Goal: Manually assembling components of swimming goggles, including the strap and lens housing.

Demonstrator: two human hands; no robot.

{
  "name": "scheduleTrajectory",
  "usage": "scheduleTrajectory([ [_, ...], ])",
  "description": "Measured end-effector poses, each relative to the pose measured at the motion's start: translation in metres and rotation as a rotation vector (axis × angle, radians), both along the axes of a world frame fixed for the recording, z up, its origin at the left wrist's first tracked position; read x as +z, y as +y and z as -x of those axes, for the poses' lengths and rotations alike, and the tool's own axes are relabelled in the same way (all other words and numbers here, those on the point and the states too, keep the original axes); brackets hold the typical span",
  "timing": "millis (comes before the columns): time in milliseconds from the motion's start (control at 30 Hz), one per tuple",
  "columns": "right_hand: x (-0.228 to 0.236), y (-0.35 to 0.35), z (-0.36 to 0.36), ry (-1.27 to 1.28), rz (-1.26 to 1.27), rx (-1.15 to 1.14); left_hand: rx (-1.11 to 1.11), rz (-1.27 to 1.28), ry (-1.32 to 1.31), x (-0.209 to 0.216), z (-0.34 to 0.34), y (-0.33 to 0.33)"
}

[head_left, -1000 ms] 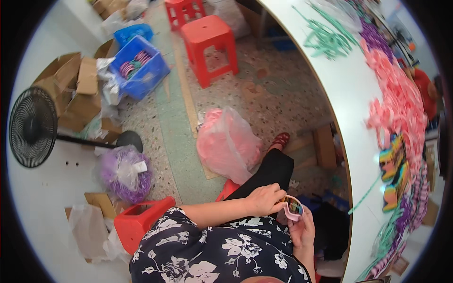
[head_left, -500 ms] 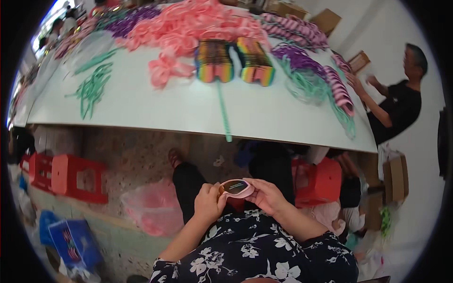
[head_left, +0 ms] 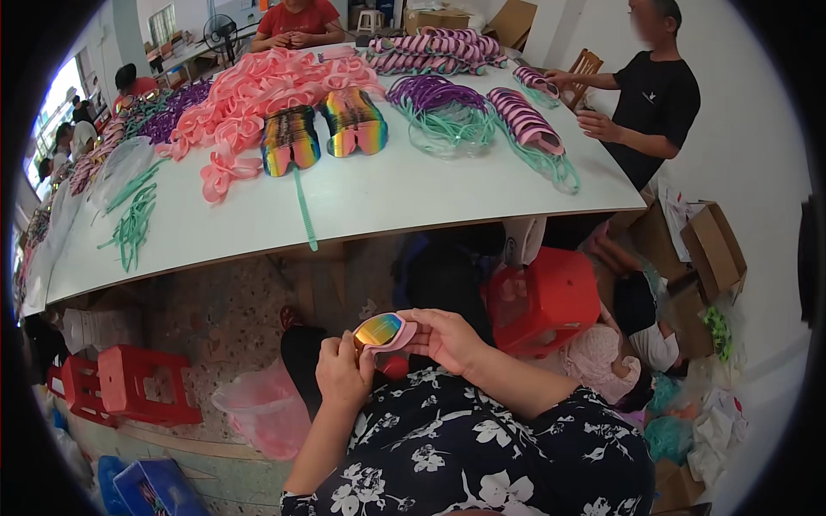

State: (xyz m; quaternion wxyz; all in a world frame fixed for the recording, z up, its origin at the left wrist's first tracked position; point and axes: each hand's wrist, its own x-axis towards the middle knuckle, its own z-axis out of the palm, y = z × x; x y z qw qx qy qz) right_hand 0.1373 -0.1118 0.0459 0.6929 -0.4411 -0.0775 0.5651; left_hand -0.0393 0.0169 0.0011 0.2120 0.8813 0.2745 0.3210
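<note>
Swim goggles (head_left: 379,329), with a pink rim and an orange-yellow mirrored lens, are held above my lap. My left hand (head_left: 342,371) pinches their left end between thumb and fingers. My right hand (head_left: 446,340) grips the other end, its fingers curled beneath the pink rim. Ahead on the white table (head_left: 228,222) lie two rows of rainbow mirrored lens pieces (head_left: 291,146), (head_left: 355,129). A ribbed green strap (head_left: 305,211) runs from the left row toward the near table edge.
A large heap of pink goggle frames (head_left: 274,86) covers the table's far middle. Purple and green straps (head_left: 440,112) and striped bundles (head_left: 527,125) lie to the right. A person in black (head_left: 652,107) works at the right edge. Red stools (head_left: 551,301), (head_left: 146,384) flank me.
My view has swung right and up, so the table shifts left and a person in red appears behind it. The goggles have tilted, and their lens now reflects orange-yellow instead of dark.
</note>
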Motion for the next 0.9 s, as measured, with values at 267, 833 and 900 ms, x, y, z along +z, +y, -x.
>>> scheduleTrajectory([
  [267,-0.014,-0.006,-0.001,-0.364,-0.094,-0.006,0.049,-0.126,0.101,0.024,-0.026,-0.01],
  [833,-0.061,-0.02,-0.042,-0.188,-0.224,-0.247,0.001,-0.127,0.325,0.014,-0.135,-0.018],
  [900,-0.059,-0.019,-0.044,-0.281,-0.225,-0.269,-0.005,-0.118,0.323,0.015,-0.143,-0.017],
])
